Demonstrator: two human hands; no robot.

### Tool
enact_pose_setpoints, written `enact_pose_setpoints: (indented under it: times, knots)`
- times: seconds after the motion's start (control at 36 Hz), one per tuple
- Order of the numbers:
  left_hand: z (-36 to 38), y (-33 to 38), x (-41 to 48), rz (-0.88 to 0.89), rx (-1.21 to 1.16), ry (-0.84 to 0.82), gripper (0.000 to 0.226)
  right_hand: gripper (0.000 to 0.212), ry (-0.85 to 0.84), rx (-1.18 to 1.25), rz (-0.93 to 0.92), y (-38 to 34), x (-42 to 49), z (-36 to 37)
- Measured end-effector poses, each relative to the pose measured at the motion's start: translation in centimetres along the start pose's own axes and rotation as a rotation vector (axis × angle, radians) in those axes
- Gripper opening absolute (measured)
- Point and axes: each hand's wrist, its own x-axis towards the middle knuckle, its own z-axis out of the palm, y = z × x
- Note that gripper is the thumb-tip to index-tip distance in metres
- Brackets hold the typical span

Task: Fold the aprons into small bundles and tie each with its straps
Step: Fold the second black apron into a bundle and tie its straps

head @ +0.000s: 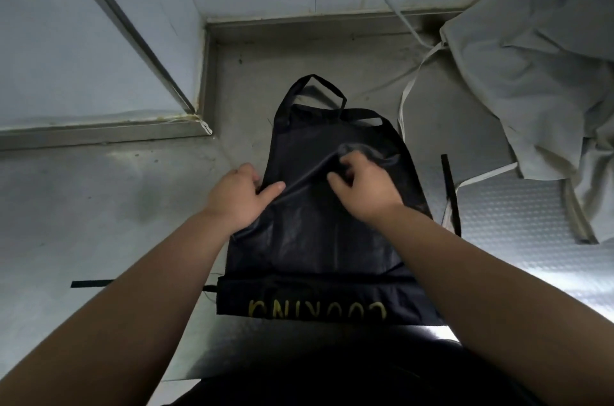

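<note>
Black apron: it's flat on the table (99,206), the black apron (315,239), lying lengthwise away from the person, its long sides folded in to make a narrow panel.
Near end: a folded band at the table's near edge shows yellow lettering (317,309), upside down from here.
Far end: the neck loop (319,81) points toward the back wall, lying on bare metal.
Left grip: the left grip (241,196) is on the apron's left edge, thumb on top and fingers tucked under, pinching the cloth.
Right grip: the right grip (360,188) is at mid-panel, fingers curled, grasping a bunch of fabric; a raised ridge runs between the two grips.
Right strap: a black strap (450,193) lies just off the apron's right side.
Left strap: a second black strap end (91,283) sticks out to the left near the front edge.
Pale apron: a crumpled pale apron (531,73) is heaped at the far right, well apart from the grips, its white strap (407,96) trailing across the table.
</note>
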Motion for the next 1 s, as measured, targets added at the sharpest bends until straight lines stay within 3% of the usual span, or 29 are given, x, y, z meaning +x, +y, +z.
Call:
enact_pose_setpoints:
  times: [0.14,0.22,0.36,0.42,0.47,0.56,0.64,0.75,0.89,1.0]
  knots:
    - [-0.4,-1.1,-0.4,-0.088,-0.131,-0.134,0.049,0.063,-0.14,-0.146,-0.051,-0.6,-1.5,1.9]
    - [-0.9,-1.6,-0.7,-0.119,-0.279,-0.257,0.034,0.074,-0.178,-0.262,-0.031,-1.4,-1.9,2.6]
    - [-2.0,-2.5,-0.5,-0.122,-0.495,-0.226,0.015,0.089,-0.185,-0.352,0.023,-2.6,-2.3,3.7]
    - [-2.0,-3.0,-0.1,-0.105,-0.478,-0.246,0.015,0.092,-0.181,-0.397,0.025,-2.8,-2.4,4.2]
    - [-1.8,-3.3,0.3,-0.016,-0.301,-0.208,0.018,0.094,-0.184,-0.456,0.016,-2.8,-2.6,4.7]
    - [-1.4,-3.3,0.4,0.093,-0.039,-0.086,0.023,0.095,-0.17,-0.489,0.015,-2.7,-2.8,5.3]
    - [-0.9,-3.4,0.2,0.106,-0.008,-0.025,0.027,0.093,-0.149,-0.493,0.02,-2.6,-3.1,5.7]
    - [-1.5,-3.5,-0.8,0.006,-0.194,-0.186,0.038,0.09,-0.128,-0.496,0.021,-2.4,-3.6,6.0]
    - [-2.4,-4.7,-1.5,-0.184,-0.459,-0.441,0.01,0.085,-0.117,-0.523,-0.002,-2.7,-3.9,6.1]
    - [-2.6,-5.3,-1.6,-0.189,-0.492,-0.421,0.014,0.068,0.001,-0.632,-0.123,-3.8,-4.5,6.3]
